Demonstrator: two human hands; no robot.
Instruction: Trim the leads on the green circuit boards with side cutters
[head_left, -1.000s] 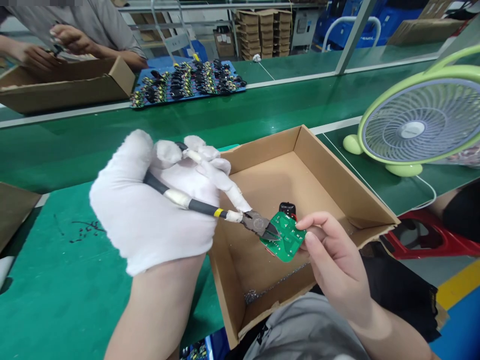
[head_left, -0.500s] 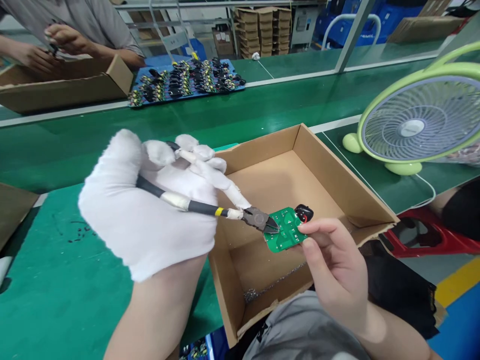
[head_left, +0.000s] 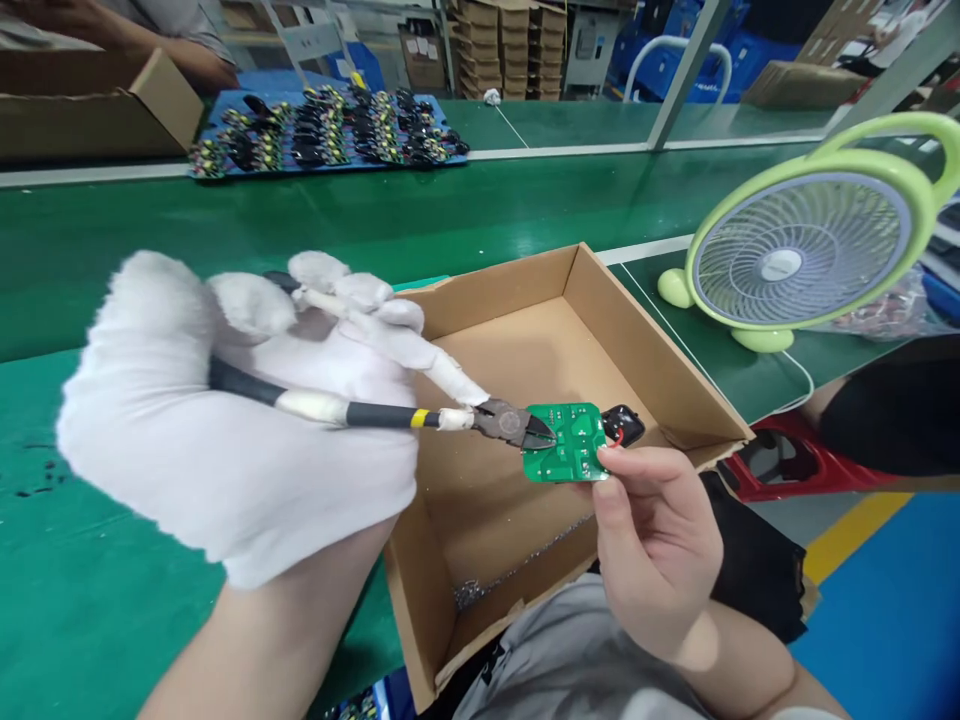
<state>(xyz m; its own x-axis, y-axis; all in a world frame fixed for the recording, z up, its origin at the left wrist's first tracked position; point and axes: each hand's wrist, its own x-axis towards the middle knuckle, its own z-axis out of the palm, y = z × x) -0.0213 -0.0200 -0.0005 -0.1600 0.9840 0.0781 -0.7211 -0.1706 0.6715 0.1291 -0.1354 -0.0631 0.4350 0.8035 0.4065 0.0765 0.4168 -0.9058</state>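
Observation:
My left hand (head_left: 247,400), in a white glove, is closed around the handles of side cutters (head_left: 510,422). The handles are wrapped in dark and white tape with a yellow band. The cutters' jaws lie against the face of a green circuit board (head_left: 574,455). My bare right hand (head_left: 660,540) pinches the board's near right edge between thumb and finger. A black part (head_left: 622,425) with a red wire hangs at the board's right side. Below lies an open cardboard box (head_left: 510,360) with small metallic clippings (head_left: 471,594) along its near inner side.
Beyond the green work surface (head_left: 525,205), a blue tray (head_left: 202,172) holds rows of populated boards. A green fan (head_left: 780,265) stands at the right. Another person's arm (head_left: 187,55) rests by a cardboard box (head_left: 165,100) at the far left. A red stool (head_left: 787,465) is at the right.
The view has shifted, so most things sit further left. The board has turned a little and lies more level in my right hand. The cutters' jaws remain on the board.

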